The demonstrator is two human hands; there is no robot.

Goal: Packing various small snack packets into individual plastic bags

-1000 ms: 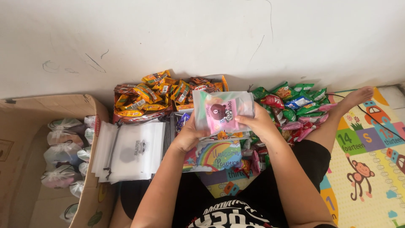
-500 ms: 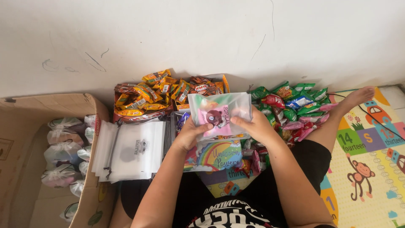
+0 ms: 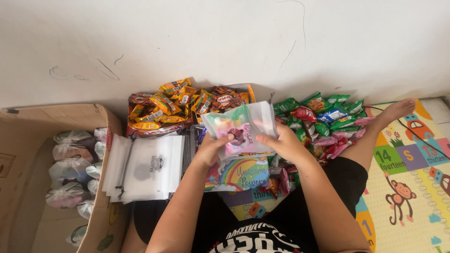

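Far left, an open cardboard box (image 3: 101, 140) sits on the floor, holding several filled, tied translucent pouches (image 3: 70, 168) in a rough column. Just beside its right wall lies a flat stack of empty frosted drawstring bags (image 3: 150, 166), cords trailing at the near-left corner. Behind the stack, against the white wall (image 3: 225, 42), a heap of orange and brown snack packets (image 3: 183, 105). Centre: both hands raised above the lap, holding one frosted translucent pouch (image 3: 248, 119) between them, tilted, upper edge leaning toward the wall. Left hand (image 3: 213, 150) grips the pouch's lower left side, thumb pressed on the front face, fingers hidden behind. Right hand (image 3: 281, 143) pinches the lower right edge, thumb on front, fingers curled beneath. Through the frosted film: a pink packet with a brown bear figure, plus pale green and yellow shapes near the top; details blurred. Directly under the pouch, partly covered by the hands, a rainbow-printed card or bag (image 3: 243, 173) lies flat, with small loose sweets (image 3: 276, 180) at its right edge. Right of the hands, a pile of green, red and pink snack packets (image 3: 323, 117) spreads toward the wall. The person's bare leg and foot (image 3: 396, 110) run past that pile across a children's play mat (image 3: 412, 187) of numbered, coloured tiles, which reaches the far right edge.
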